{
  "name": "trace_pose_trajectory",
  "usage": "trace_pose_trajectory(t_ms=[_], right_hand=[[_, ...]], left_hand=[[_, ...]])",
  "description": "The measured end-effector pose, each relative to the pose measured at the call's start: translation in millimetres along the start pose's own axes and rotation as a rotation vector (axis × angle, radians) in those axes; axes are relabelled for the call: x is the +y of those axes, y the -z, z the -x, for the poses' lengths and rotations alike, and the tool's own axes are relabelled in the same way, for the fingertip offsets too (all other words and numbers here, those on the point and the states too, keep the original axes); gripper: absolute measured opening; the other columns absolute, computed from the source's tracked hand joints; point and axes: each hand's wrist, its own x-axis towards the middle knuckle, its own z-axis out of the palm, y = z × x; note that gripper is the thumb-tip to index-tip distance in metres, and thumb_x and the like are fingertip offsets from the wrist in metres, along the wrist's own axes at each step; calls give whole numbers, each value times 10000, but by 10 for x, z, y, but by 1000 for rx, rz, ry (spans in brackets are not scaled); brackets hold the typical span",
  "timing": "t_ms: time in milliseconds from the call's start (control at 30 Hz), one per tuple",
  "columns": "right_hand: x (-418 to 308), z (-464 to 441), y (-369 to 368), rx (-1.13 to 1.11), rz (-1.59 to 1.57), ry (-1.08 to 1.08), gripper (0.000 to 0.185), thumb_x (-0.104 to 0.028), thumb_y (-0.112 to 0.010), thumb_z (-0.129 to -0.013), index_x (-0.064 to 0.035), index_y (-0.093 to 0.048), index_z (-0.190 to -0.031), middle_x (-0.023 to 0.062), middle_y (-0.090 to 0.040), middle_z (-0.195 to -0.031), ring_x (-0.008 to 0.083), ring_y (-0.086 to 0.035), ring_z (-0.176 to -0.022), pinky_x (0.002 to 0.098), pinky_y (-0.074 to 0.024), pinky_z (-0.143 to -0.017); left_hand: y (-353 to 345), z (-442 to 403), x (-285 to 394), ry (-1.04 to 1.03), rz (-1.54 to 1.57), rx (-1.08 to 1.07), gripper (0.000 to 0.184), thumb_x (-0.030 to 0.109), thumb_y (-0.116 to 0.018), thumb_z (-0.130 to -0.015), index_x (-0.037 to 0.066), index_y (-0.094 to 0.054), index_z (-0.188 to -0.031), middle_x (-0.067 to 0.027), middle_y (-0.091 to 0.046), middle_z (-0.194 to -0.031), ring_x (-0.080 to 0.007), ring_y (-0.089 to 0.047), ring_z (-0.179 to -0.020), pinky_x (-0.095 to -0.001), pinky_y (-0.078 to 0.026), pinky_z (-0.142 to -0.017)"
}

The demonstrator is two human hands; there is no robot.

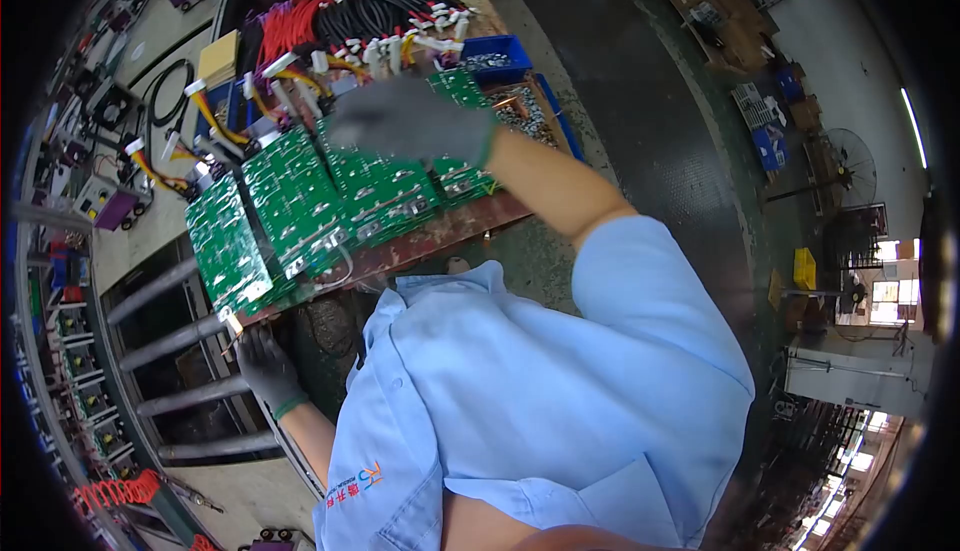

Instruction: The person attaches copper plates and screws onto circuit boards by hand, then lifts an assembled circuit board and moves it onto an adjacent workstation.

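Note:
My left hand [266,366], in a dark glove, is at the near left corner of the workbench with its fingers drawn together. At the fingertips is a small, thin, pale and copper-coloured piece [231,325], too small to name. Beside it lies the leftmost green circuit board [228,241]. My right hand [410,123], in a grey glove, hangs over the boards on the right and is smeared by motion, so its fingers do not show clearly. Beneath and beside it are more green circuit boards [295,196], [375,186], laid side by side with metal parts along their edges.
Bundled red and black cables [370,11] with white connectors lie at the bench's back. Near my right hand are a blue bin [495,56] of small metal parts and a pile of screw-like hardware [525,111]. Metal rollers [190,349] run left of the bench; a fan [840,166] stands far right.

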Motion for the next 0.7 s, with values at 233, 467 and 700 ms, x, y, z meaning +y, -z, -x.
trace_pose_trajectory(t_ms=[233,467,700], right_hand=[[2367,1186,922,445,310,-570,311,-391,-631,-893,-180,-689,-1114,126,-697,-979,289,-675,-944,389,-521,-840],[3374,1091,722,45,358,-671,455,-356,-664,-880,-249,-586,-1315,108,-605,-1273,295,-557,-1202,425,-445,-1014],[3625,935,900,-94,301,-640,388,-324,-649,-905,-211,-624,-1275,116,-612,-1284,300,-581,-1178,430,-464,-999]], left_hand=[[-1651,468,1254,324,202,432,334,270,-549,-960,15,-604,-1168,-78,-655,-1061,-164,-621,-899,-250,-457,-727],[-3773,740,1987,-211,-261,-575,252,188,-611,-941,-6,-631,-1100,-93,-657,-994,-170,-642,-862,-299,-525,-771],[-5061,875,1617,-410,-681,-970,325,178,-604,-885,71,-608,-1192,-188,-629,-1141,-373,-653,-942,-434,-528,-812]])
